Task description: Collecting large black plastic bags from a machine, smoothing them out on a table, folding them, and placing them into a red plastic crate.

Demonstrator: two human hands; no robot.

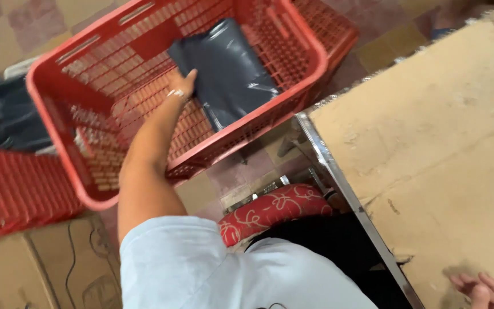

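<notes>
My left hand (183, 84) reaches down into a large red plastic crate (64, 86) on the floor and touches the edge of a dark grey plastic mailer bag (230, 68) lying inside it. Whether the fingers grip the bag or only rest on it is unclear. A bracelet circles that wrist. My right hand (483, 289) lies at the bottom right on a table covered with brown cardboard (441, 131), fingers spread, holding nothing.
A second red crate (12, 189) stands at the left with more dark bags (4, 117) behind it. Flat cardboard (35, 269) lies on the tiled floor. A red patterned stool seat (273, 209) sits under me beside the table's metal edge (338, 177).
</notes>
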